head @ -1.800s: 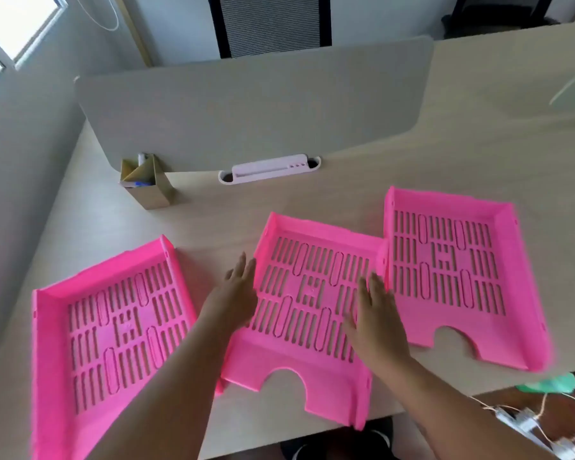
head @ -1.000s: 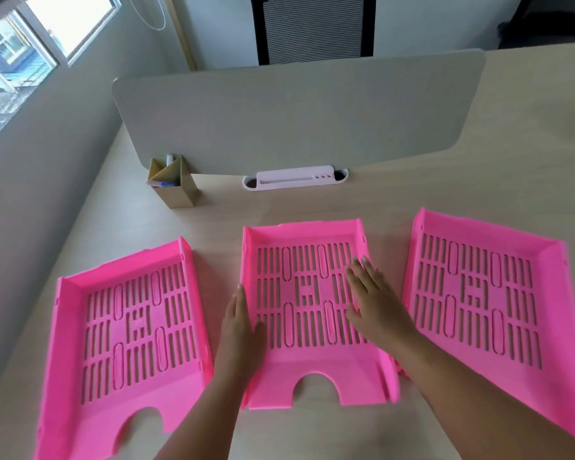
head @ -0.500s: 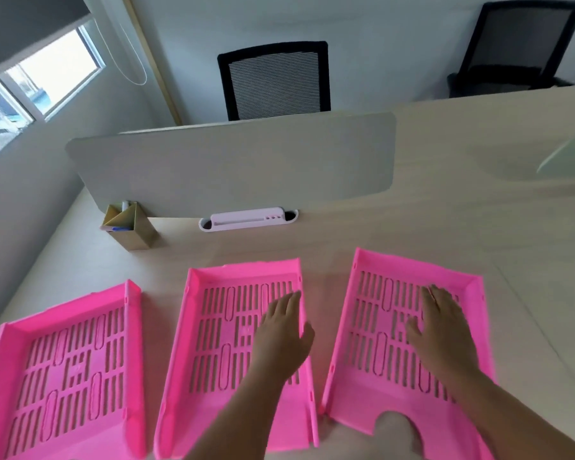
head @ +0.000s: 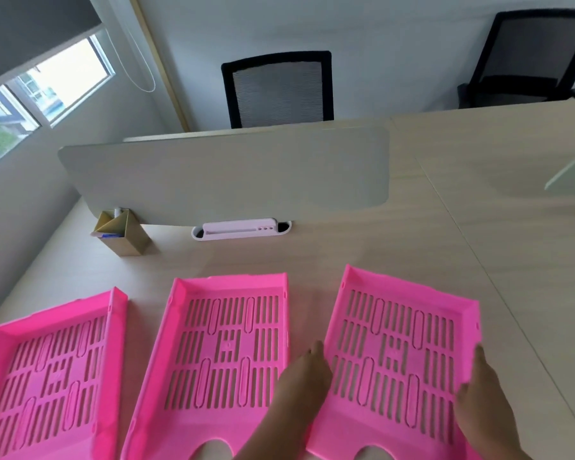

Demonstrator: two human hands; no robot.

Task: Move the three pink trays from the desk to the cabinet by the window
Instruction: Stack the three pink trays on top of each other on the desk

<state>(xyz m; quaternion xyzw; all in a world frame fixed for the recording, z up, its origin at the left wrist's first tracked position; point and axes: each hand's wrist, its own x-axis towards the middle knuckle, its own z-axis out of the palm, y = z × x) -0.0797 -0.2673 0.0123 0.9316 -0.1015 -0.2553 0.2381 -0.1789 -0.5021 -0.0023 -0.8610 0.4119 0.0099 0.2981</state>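
While three trays lie flat, both hands flank the right tray

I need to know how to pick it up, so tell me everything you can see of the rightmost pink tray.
The rightmost pink tray looks like bright pink plastic: a shallow rectangle with low raised walls, a slotted base and a rounded notch in its near edge. It is empty and lies flat on the desk, slightly turned, apart from the middle tray. The left hand is at its left wall and the right hand at its right wall.
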